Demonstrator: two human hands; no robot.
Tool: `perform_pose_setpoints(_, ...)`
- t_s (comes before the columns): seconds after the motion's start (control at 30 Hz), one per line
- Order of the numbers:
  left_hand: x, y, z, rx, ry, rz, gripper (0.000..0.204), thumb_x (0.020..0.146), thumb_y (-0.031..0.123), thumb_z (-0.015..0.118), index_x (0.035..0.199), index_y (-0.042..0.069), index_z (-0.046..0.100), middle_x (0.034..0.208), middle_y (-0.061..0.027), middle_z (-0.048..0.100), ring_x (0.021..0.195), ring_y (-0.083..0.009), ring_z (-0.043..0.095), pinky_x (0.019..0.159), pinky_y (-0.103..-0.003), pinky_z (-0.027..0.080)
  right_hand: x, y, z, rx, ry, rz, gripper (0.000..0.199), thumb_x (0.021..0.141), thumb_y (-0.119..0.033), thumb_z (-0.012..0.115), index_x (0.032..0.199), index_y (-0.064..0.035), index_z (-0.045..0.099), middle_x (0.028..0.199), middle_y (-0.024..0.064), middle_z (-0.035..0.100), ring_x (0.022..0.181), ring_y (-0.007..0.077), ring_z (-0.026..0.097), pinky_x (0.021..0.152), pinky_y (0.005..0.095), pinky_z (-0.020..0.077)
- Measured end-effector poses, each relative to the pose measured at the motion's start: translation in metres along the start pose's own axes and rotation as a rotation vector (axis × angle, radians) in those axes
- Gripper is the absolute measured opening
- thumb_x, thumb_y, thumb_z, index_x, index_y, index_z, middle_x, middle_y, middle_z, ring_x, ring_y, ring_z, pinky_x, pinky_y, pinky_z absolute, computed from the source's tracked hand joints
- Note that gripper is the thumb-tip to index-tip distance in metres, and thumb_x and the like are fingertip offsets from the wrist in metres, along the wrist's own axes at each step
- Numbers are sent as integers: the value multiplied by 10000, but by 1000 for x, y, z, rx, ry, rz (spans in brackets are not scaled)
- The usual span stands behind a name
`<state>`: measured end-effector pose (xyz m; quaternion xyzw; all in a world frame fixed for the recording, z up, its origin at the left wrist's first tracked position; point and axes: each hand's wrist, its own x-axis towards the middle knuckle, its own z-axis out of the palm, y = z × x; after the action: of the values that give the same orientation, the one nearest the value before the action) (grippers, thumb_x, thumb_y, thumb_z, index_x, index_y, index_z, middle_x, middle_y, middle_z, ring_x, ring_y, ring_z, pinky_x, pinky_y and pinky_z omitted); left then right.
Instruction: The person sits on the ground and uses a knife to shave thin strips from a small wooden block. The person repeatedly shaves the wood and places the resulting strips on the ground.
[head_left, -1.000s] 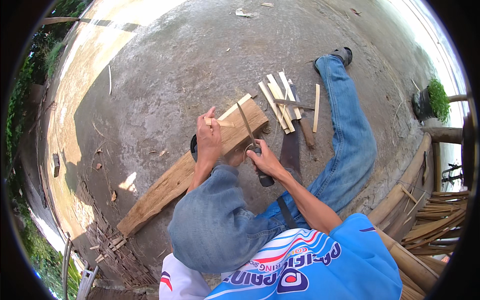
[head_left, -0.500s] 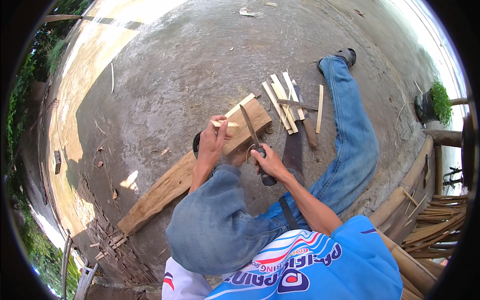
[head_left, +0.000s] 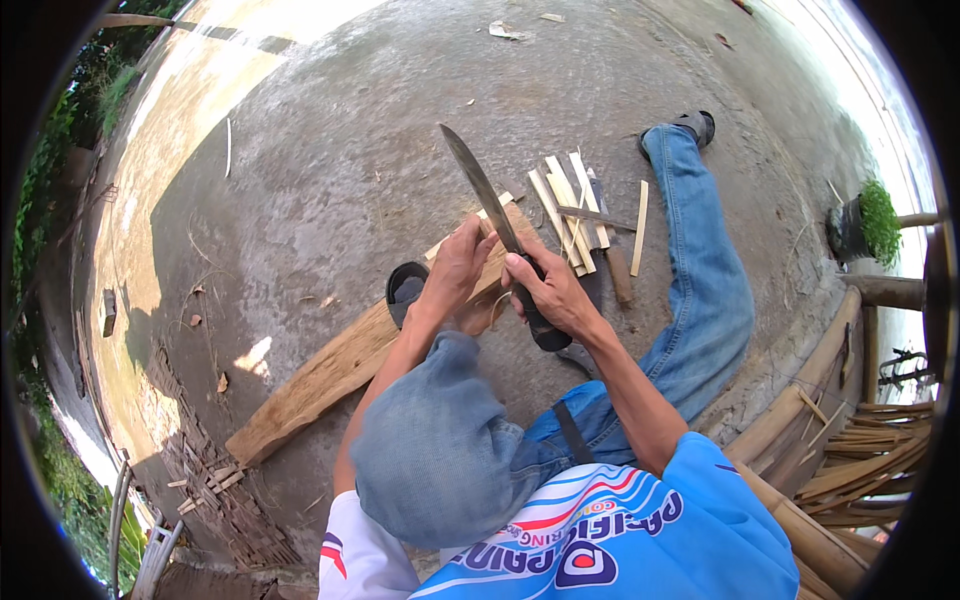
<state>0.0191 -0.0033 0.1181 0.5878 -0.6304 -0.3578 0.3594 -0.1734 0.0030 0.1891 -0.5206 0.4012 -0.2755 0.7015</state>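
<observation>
My right hand (head_left: 556,293) grips the black handle of a long knife (head_left: 468,160), its blade pointing up and away to the left. Close beside the blade is my left hand (head_left: 458,266), its fingers drawn together; whatever they hold is hidden. Under both hands a thick wooden beam (head_left: 315,385) lies slantwise on the ground. A pale wood strip (head_left: 505,199) shows along the beam's far edge, partly covered by my left hand. Right of the beam's far end lie several pale wood strips (head_left: 560,205), with a thin dark blade (head_left: 605,217) across them.
A wooden handle (head_left: 620,280) lies below the strips, and a lone strip (head_left: 640,228) stands apart beside my outstretched leg (head_left: 700,260). My bent knee (head_left: 430,440) is over the beam's near side. Bamboo poles (head_left: 800,400) and a potted plant (head_left: 875,225) are at right.
My right hand has raised the knife and brought it toward my left hand. My left hand has moved slightly right, and the small wood piece in its fingers no longer shows.
</observation>
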Motion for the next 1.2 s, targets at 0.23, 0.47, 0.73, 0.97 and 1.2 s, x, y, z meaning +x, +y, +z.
perform_pose_setpoints(0.23, -6, -7, -5, 87, 83, 42, 141, 1076, 168, 515, 1101, 32, 543, 790, -140, 601, 700, -212, 641, 671, -381, 520, 3, 10, 9, 35, 26, -34, 512, 1059, -325, 560, 1476, -34, 506, 796, 46, 629, 585, 126, 627, 530, 288, 514)
perform_pose_setpoints(0.47, -32, -20, -35, -174, 341, -340, 442, 1111, 363, 391, 1094, -10, 628, 756, -90, 634, 707, -151, 644, 677, -316, 532, 4, 65, -15, -393, 174, 277, 376, 930, -297, 649, 1047, 59, 618, 754, 177, 686, 638, 221, 680, 595, 371, 543)
perform_pose_setpoints(0.73, -66, -14, -42, 341, 273, -421, 554, 1109, 361, 349, 905, -48, 662, 698, -184, 618, 665, -312, 639, 644, -459, 463, 3, 167, 15, -558, 163, 133, 454, 993, -344, 637, 1142, 60, 492, 879, 330, 665, 861, 493, 668, 759, 532, 504)
perform_pose_setpoints(0.97, -72, -7, -25, 250, 334, -331, 493, 1114, 373, 323, 944, -5, 590, 717, -219, 617, 693, -426, 619, 662, -502, 450, 8, 97, 55, -493, 2, 54, 414, 1016, -344, 618, 1136, 47, 552, 902, 302, 700, 875, 451, 706, 762, 491, 530)
perform_pose_setpoints(1.2, -76, -7, -24, 88, 254, -474, 503, 1120, 382, 299, 933, -6, 558, 729, -219, 571, 706, -421, 575, 677, -498, 443, 16, 114, 45, -370, 27, 210, 406, 994, -343, 657, 1131, 35, 606, 780, 247, 694, 706, 378, 699, 679, 443, 537)
